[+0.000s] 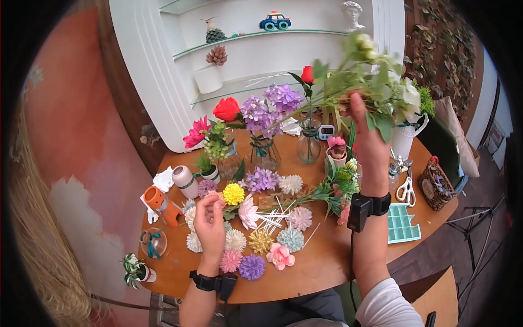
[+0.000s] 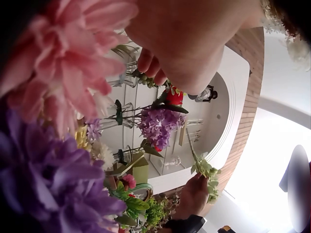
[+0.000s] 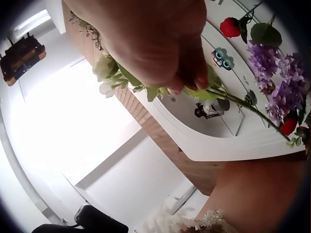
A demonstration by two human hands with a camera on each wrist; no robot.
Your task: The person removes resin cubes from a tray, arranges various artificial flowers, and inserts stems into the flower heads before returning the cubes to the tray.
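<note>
My right hand (image 1: 371, 143) grips a stem of artificial white flowers (image 1: 409, 99) with green leaves, raised above the table's right side. The leafy top is blurred in the head view. Its bare stem (image 3: 252, 109) slants down to the left, overlapping the purple hydrangeas (image 1: 255, 113) in a glass vase (image 1: 265, 158). Over the loose flower heads on the left, my left hand (image 1: 210, 226) hangs with loosely curled fingers and nothing visible in them. Closest to its fingertips are a yellow flower head (image 1: 233, 194) and a pale pink one (image 1: 248, 211).
White sticks (image 1: 272, 220) lie mid-table among several flower heads. Behind them stand a glass vase with a red rose (image 1: 308, 75) and a timer (image 1: 326, 132). White scissors (image 1: 406, 192), a teal compartment tray (image 1: 403, 224) and a woven basket (image 1: 437, 184) sit on the right.
</note>
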